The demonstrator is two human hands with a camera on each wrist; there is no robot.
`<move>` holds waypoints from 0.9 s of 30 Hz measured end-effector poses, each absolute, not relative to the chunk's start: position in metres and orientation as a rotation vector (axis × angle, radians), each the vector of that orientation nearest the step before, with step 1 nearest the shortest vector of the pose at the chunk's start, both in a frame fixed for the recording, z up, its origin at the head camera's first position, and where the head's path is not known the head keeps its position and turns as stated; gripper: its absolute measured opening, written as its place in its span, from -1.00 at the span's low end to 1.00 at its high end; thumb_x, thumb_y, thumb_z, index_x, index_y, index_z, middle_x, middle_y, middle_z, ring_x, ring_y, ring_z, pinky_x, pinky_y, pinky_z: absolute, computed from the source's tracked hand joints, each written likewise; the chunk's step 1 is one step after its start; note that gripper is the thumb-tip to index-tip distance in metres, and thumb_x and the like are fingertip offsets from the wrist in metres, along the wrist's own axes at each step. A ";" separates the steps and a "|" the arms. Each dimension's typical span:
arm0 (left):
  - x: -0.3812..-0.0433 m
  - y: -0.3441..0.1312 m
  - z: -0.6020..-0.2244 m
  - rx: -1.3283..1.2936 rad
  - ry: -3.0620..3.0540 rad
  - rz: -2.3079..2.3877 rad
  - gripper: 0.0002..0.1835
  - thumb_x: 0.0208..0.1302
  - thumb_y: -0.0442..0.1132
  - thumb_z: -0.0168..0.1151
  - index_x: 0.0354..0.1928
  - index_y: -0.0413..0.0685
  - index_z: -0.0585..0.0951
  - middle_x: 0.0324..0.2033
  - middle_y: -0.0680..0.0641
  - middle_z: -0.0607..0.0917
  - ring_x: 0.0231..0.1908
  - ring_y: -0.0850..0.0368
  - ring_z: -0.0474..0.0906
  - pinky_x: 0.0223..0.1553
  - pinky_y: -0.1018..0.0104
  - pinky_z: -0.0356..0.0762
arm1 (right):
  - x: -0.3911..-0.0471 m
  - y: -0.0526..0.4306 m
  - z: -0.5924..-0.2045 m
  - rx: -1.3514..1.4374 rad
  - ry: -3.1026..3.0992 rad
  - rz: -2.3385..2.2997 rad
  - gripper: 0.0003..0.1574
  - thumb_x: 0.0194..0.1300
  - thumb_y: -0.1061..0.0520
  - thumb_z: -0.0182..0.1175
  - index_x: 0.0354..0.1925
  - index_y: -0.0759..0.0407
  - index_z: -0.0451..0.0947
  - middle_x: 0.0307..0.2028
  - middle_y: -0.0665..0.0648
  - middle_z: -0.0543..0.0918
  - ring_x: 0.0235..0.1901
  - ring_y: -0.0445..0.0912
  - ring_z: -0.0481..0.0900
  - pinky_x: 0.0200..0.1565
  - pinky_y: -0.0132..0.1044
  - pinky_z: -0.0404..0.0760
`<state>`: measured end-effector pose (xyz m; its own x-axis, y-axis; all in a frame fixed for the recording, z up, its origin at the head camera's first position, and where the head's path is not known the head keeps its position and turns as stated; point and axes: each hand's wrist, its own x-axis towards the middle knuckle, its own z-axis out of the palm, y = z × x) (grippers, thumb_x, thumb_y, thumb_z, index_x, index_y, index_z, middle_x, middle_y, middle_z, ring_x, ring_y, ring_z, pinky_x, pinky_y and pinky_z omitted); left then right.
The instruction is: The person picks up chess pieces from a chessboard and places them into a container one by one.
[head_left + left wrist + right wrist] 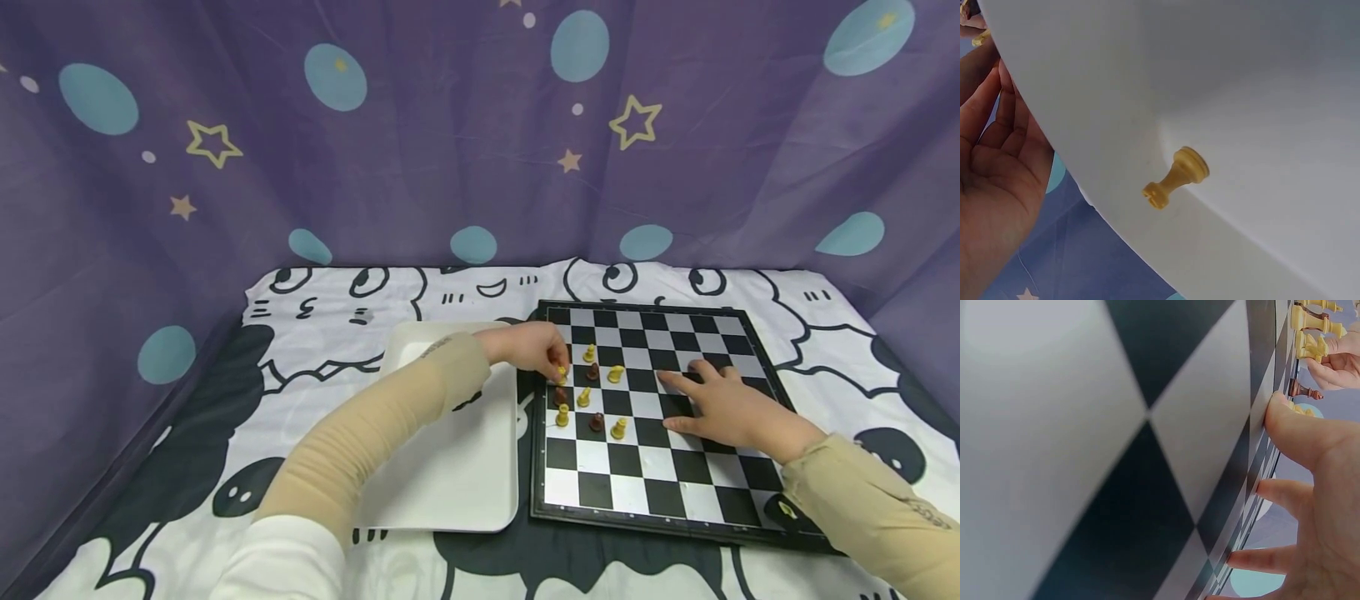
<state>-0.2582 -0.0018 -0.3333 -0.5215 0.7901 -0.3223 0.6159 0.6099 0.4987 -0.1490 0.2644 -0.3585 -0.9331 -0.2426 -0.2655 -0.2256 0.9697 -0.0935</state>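
Observation:
My left hand (531,348) pinches a small yellow chess piece (562,376) between thumb and fingertips, low over the left edge of the chessboard (654,458). Its kind is mostly hidden by the fingers. Just nearer to me stand a dark brown piece (560,397) and a yellow piece (562,415). More yellow and brown pieces, such as a yellow one (590,353) and a brown one (596,422), stand on the left columns. Fingers spread, my right hand (731,410) rests on the board's right half, its fingertips touching the squares.
Left of the board lies a white tray (442,483), partly under my left forearm. A yellow rook (1175,178) lies on its side in the tray, against the wall. A patterned cloth (330,350) covers the table, and a purple curtain (420,167) hangs behind.

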 end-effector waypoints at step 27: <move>-0.255 -0.012 -0.317 1.096 2.349 0.564 -0.85 0.19 -0.28 0.31 -0.22 -0.17 0.70 -0.32 -0.03 0.70 -0.41 0.30 0.44 -0.34 0.53 0.43 | -0.149 0.265 -0.360 -0.344 2.843 -0.092 0.06 0.04 -0.53 0.11 0.34 0.02 0.27 0.20 0.52 0.23 0.01 0.51 0.29 -0.23 0.36 0.47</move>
